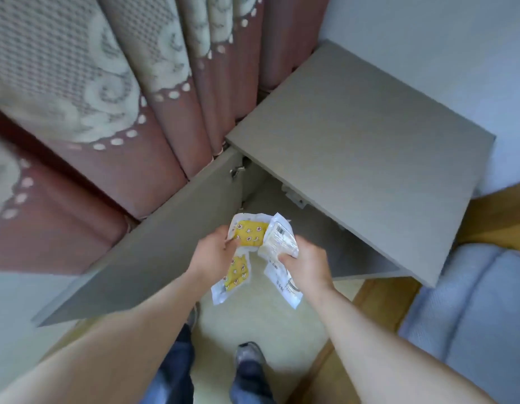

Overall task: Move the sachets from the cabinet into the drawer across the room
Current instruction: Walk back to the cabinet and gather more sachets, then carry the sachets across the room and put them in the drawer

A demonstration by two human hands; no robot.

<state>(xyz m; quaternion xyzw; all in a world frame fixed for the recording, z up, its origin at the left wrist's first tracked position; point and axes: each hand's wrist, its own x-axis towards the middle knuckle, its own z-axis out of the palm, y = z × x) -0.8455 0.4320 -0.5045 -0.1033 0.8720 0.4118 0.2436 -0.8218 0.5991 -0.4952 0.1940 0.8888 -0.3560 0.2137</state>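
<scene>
Collecting looks finished. The left hand [215, 252] pinches two yellow star-printed plastic sachets [248, 235], and the right hand [307, 263] grips two white printed plastic sachets [282, 239], possibly more given the blur. They are just outside the open grey board cabinet [355, 141], at one o'clock. The next move calls for turning and carrying them to the drawer, which is out of view.

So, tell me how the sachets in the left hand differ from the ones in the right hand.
The yellow sachets, gripped by the left hand, show yellow panels with small figures; the white sachets, gripped by the right hand, are plain and pale. A barcode shows on the white sachets, none on the yellow sachets. Both are flat, white-edged packets.
</scene>
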